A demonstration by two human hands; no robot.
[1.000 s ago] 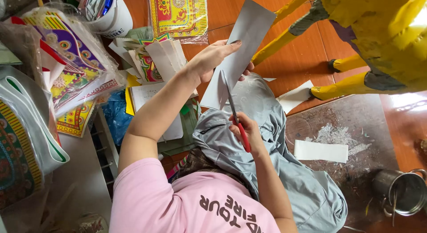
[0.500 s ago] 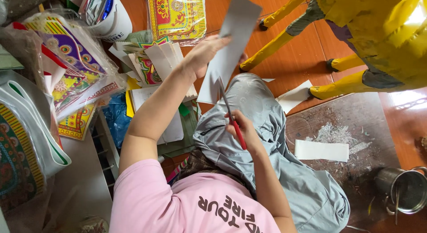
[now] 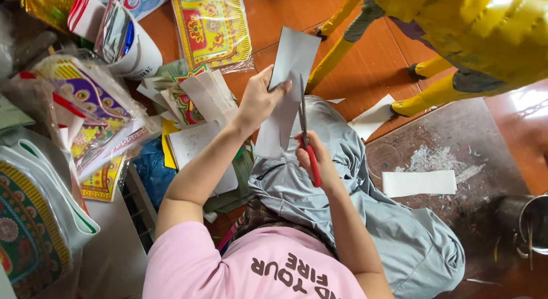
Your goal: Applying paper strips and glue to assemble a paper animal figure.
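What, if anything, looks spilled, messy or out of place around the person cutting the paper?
Pale shreds and dust lie scattered over the dark mat beside a cut white strip. Another white offcut lies loose on the wooden floor. The grey sheet being cut by the red-handled scissors looks intact.

I'm sat on a reddish-brown wooden plank floor. On it, by my knee, a dark scuffed mat w/ a white rectangular paper strip & pale scraps. Yellow stool legs stand ahead. To one side: plastic-wrapped yellow-red printed paper packs, loose paper stacks, a white tub.
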